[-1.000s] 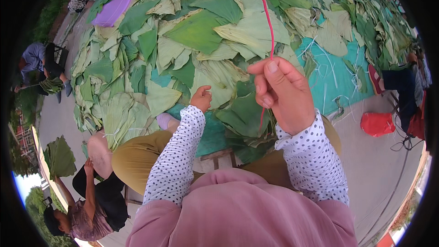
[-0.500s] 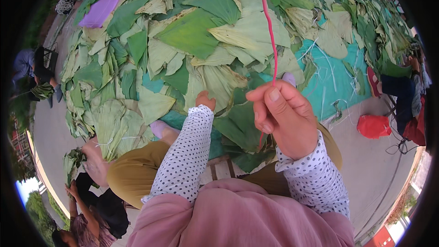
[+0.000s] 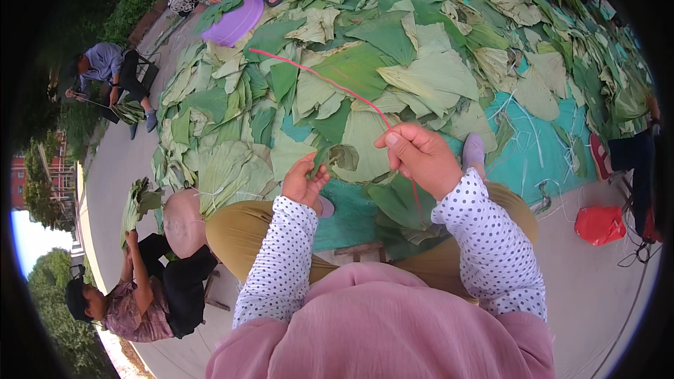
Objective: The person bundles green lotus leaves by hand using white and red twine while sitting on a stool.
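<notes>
Large green lotus-like leaves (image 3: 354,70), some paler and drying, lie heaped in front of me. My left hand (image 3: 305,180) is closed on the edge of a green leaf (image 3: 322,156) at the near side of the heap, beside a curled leaf piece (image 3: 344,157). A red string (image 3: 330,83) is pinched between thumb and fingers of my right hand (image 3: 420,158). Its long end arcs up and left over the heap. The short end (image 3: 417,200) hangs below the hand, over a dark green leaf (image 3: 395,205) between my knees.
Under the leaves spreads a teal sheet (image 3: 533,144), with white strings (image 3: 537,123) on its right part. A red bag (image 3: 599,226) lies on the pavement at right. People sit around the heap at left (image 3: 144,288), far left (image 3: 105,74) and top left, near a purple basin (image 3: 235,22).
My left hand has come up from among the leaves, now with a leaf edge in its fingers. The red string has swung from upright to the left. The whole view has shifted.
</notes>
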`<control>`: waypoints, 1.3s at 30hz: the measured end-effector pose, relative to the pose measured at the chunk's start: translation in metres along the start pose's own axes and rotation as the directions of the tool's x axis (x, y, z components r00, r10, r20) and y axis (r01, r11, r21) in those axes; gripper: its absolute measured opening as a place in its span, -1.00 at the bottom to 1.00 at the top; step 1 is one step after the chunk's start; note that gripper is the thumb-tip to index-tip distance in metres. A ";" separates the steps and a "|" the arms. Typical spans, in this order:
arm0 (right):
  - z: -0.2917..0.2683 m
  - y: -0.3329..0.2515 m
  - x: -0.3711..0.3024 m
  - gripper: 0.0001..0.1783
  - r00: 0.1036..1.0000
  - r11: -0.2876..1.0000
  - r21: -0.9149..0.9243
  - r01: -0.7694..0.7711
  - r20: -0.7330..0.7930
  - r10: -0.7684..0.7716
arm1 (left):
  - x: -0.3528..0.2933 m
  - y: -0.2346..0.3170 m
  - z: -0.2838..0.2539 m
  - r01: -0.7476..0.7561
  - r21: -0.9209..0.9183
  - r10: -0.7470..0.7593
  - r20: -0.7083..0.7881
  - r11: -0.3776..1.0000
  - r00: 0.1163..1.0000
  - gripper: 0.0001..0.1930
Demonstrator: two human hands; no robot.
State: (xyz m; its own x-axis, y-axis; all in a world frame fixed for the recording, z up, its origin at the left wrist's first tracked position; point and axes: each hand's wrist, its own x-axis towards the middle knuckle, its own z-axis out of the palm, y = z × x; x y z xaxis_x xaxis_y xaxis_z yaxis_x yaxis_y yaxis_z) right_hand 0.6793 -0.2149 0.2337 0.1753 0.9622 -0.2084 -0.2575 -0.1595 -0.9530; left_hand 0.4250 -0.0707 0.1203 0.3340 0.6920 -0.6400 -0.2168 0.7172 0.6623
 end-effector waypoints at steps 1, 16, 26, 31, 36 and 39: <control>0.001 0.001 -0.002 -0.74 1.000 1.000 0.000 0.018 0.011 -0.018 | -0.009 0.010 0.007 -0.075 0.081 0.076 -0.012 0.994 0.997 -0.64; 0.016 0.014 -0.010 -0.74 0.984 0.899 -0.436 0.046 0.172 0.034 | -0.095 0.117 0.020 -0.638 0.368 0.667 0.058 0.677 0.742 -0.81; 0.012 0.023 -0.004 -0.75 0.979 0.787 -0.585 0.195 0.164 -0.121 | -0.125 0.129 0.045 -0.690 0.540 0.750 0.153 0.482 0.643 -0.81; 0.009 0.022 -0.004 -0.76 0.976 0.747 -0.629 0.217 0.165 -0.145 | -0.130 0.128 0.054 -0.705 0.608 0.768 0.231 0.366 0.598 -0.82; 0.011 0.020 -0.003 -0.75 0.976 0.746 -0.632 0.210 0.177 -0.125 | -0.133 0.122 0.056 -0.724 0.675 0.826 0.320 0.145 0.463 -0.83; 0.009 0.018 -0.002 -0.75 0.974 0.705 -0.674 0.219 0.196 -0.115 | -0.142 0.118 0.071 -0.575 0.738 0.811 0.548 -0.353 0.206 -0.84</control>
State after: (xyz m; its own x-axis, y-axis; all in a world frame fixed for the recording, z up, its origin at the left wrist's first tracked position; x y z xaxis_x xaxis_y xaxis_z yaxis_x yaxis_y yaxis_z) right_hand 0.6655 -0.2182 0.2187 0.0142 0.9987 -0.0498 0.4972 -0.0503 -0.8662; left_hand 0.4172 -0.0899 0.3168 0.3952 0.6787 0.6190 0.5611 -0.7119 0.4223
